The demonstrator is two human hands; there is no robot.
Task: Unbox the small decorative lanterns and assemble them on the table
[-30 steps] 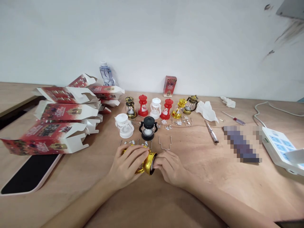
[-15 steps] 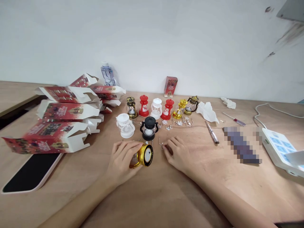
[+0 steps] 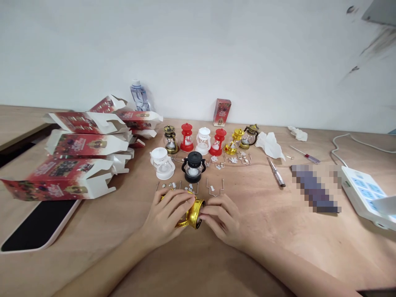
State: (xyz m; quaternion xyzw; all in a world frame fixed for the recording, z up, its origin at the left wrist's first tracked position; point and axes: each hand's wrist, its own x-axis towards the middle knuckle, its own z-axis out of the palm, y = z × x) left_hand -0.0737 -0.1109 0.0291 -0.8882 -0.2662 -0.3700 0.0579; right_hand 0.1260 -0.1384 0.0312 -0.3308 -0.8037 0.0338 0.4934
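My left hand [image 3: 168,214] is wrapped round a small gold lantern [image 3: 193,214], which lies tipped on its side with its base facing right. At that base, my right hand [image 3: 224,218] has its thumb and fingers pinched together; whatever is between them is hidden. Just beyond both hands, a bent wire handle [image 3: 213,193] and a small white tab [image 3: 212,188] lie on the wood. A black lantern [image 3: 194,167] and a white lantern [image 3: 162,163] stand upright in front, among more wires and small round metal pieces.
Several lanterns stand in a back row, including a red lantern [image 3: 187,138]. Opened red boxes [image 3: 77,144] pile up at left above a phone [image 3: 40,225]. At right lie a screwdriver [image 3: 276,173], crumpled paper [image 3: 270,144] and a power strip [image 3: 365,194].
My right hand has moved left and nearer, from the wire handle to the lantern's base. The gold lantern has turned so its base faces more to the right.
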